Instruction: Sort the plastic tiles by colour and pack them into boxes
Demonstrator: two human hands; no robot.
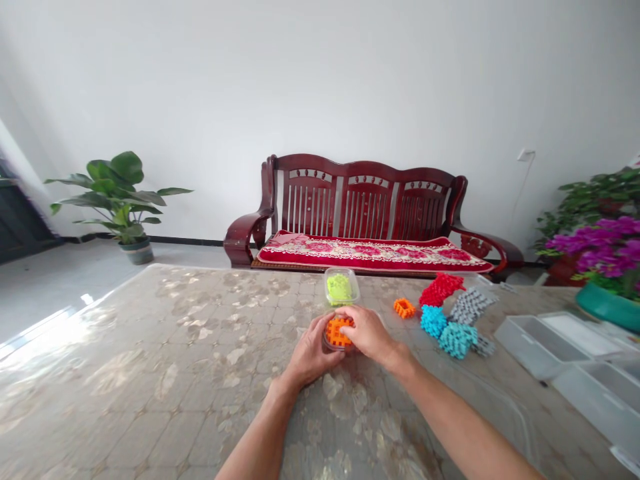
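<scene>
**My forearms (267, 427) meet at the orange blocks (338, 333)**

In the head view, my forearms lie nearest, coming in from the bottom over the patterned worktop (190, 373). Between my hands stand the orange blocks, inside a small see-through container (327, 345). My left hand (310, 351) is curled around the container's left side and holds it. My right hand (371, 333) is bent narrow, its thumb on the orange blocks and its fingers over the far side; if it grips or only presses, I cannot tell.

To do this well, I think the left hand should keep the container flat and steady, while the right one works with small, even force. Pushing hard on one corner could, in my judgement, tilt it.

About the edges: just beyond my fingers is a tub (355, 293) with yellow-green blocks (339, 289), so a forward push would meet it soon. To the right, the orange frame (404, 308) sits apart, then the heap of red (441, 289), blue (433, 321), teal (458, 340) and grey pieces (470, 305), and farther the plastic trays (530, 341). The worktop stretches widely to my left, and there, I judge, the elbow has the best room.
</scene>
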